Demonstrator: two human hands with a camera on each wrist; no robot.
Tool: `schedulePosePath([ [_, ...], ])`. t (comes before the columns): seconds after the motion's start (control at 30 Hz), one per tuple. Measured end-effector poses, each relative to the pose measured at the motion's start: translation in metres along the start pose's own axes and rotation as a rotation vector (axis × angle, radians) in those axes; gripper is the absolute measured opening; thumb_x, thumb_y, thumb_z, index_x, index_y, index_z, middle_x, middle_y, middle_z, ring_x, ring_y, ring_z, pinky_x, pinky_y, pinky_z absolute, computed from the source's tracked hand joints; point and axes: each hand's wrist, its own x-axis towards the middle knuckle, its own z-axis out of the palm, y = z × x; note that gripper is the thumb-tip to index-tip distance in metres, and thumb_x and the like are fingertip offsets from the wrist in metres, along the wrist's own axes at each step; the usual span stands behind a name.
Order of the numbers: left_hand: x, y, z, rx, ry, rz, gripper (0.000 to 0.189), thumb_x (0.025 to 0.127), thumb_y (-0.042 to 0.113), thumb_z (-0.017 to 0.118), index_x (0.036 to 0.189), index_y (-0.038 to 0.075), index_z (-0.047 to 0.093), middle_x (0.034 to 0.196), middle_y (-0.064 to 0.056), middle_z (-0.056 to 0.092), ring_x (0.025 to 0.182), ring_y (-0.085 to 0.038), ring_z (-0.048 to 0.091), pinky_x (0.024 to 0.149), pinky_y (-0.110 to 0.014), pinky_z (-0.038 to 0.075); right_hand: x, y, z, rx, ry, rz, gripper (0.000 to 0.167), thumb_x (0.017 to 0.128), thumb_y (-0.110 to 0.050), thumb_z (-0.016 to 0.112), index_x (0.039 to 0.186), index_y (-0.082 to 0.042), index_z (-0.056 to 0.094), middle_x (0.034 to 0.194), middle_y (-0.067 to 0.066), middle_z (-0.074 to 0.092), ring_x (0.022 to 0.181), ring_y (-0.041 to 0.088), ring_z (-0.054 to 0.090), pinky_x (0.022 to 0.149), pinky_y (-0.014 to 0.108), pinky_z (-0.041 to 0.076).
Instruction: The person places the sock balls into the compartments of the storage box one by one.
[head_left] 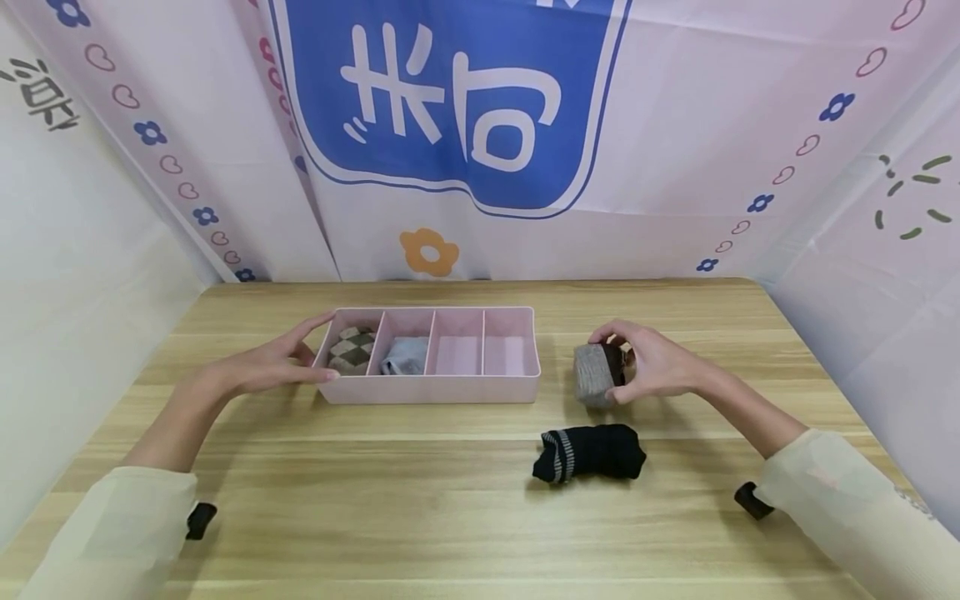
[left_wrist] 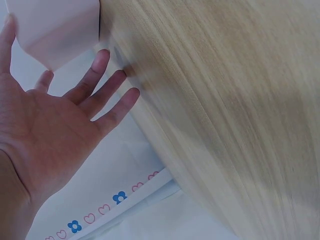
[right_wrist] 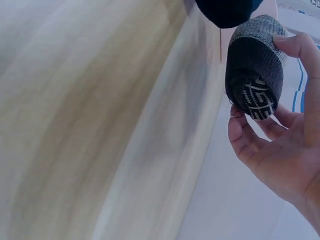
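A pink box [head_left: 427,390], a grey-and-black sock [head_left: 593,373], a black sock [head_left: 606,451] (grey-striped near one end), a checked sock [head_left: 351,351].

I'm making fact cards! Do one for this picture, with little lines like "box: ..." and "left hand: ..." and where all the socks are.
Box: pink, four compartments in a row
Leftmost compartment: checked sock
Next compartment: pale blue sock
Left hand: touches the box's left end, thumb at the front
Right hand: holds the grey sock between thumb and fingers, right of the box
Black sock: on the table, nearer the person than the grey sock, striped band near its left end
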Motion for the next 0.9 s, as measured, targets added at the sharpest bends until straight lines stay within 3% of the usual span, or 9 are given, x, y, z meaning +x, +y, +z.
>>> schedulePosePath([
  [0.27,0.000,0.001,0.000,-0.001,0.001,0.002,0.102,0.094,0.034,0.072,0.167,0.012,0.003,0.119,-0.020,0.060,0.109,-0.029,0.058,0.087,-0.042,0.046,0.008,-0.007,-0.010,-0.001,0.039,-0.045,0.071,0.066,-0.016,0.085,0.129,0.001,0.057,0.118,0.013,0.064,0.103,0.031,0.056,0.078,0.050,0.053],
  [0.9,0.000,0.001,-0.001,-0.012,-0.004,-0.004,0.103,0.094,0.033,0.072,0.167,0.013,0.003,0.119,-0.020,0.061,0.109,-0.029,0.058,0.087,-0.041,0.046,0.026,-0.024,-0.021,0.066,0.081,-0.113,0.075,0.067,-0.009,0.085,0.134,0.002,0.054,0.125,0.016,0.063,0.105,0.028,0.058,0.084,0.045,0.054],
])
